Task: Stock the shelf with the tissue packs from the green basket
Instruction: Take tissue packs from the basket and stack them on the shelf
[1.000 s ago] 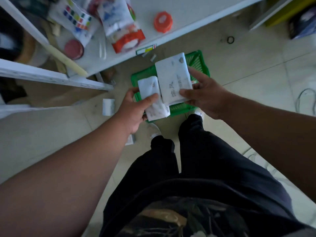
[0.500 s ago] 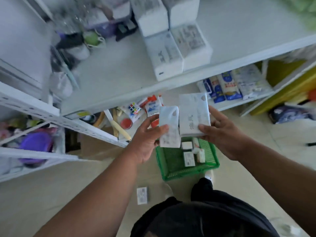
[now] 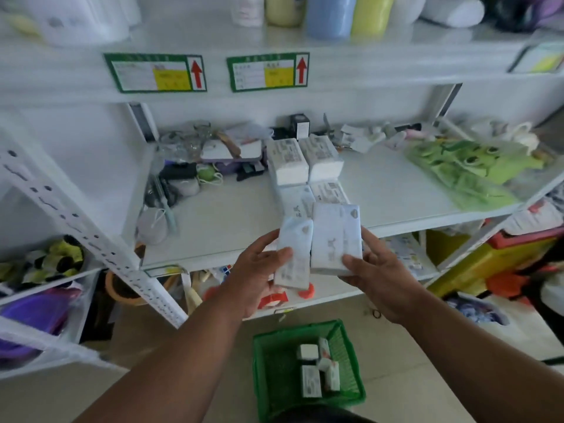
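On the far left, a side rack point(image 3: 45, 285) holds yellow-and-black items and a purple tub point(image 3: 33, 315). The white middle shelf point(image 3: 232, 221) carries a clutter of dark and clear oddments at its left end, among them a grey mask point(image 3: 152, 224).

The left hand point(image 3: 256, 276) is raised in front of the shelf edge, its fingers point(image 3: 283, 254) and thumb curled round one narrow tissue pack point(image 3: 294, 254), which it grips upright. Touching that pack's right side is a wider tissue pack point(image 3: 335, 239), pinched by the right hand point(image 3: 381, 276) with the thumb on its near face and the fingers behind. Both held packs are in the air, just in front of the shelf's near edge.

Behind them, four tissue packs already lie on the shelf: two stacked-looking blocks farther back point(image 3: 303, 161) and two flatter ones nearer point(image 3: 314, 198), partly hidden by the held packs. Above these, two green-framed labels point(image 3: 268, 71) with red arrows are fixed to the upper shelf's front. Green packaged goods point(image 3: 467, 169) lie on the right of the middle shelf.

Below, on the floor point(image 3: 412, 361), stands the green basket point(image 3: 305, 392), nearly under the hands. It holds about five small white packs point(image 3: 317, 370) grouped toward its right side; the exact count is hard to tell. Far right, yellow and orange containers point(image 3: 494, 270) sit beside the shelving.
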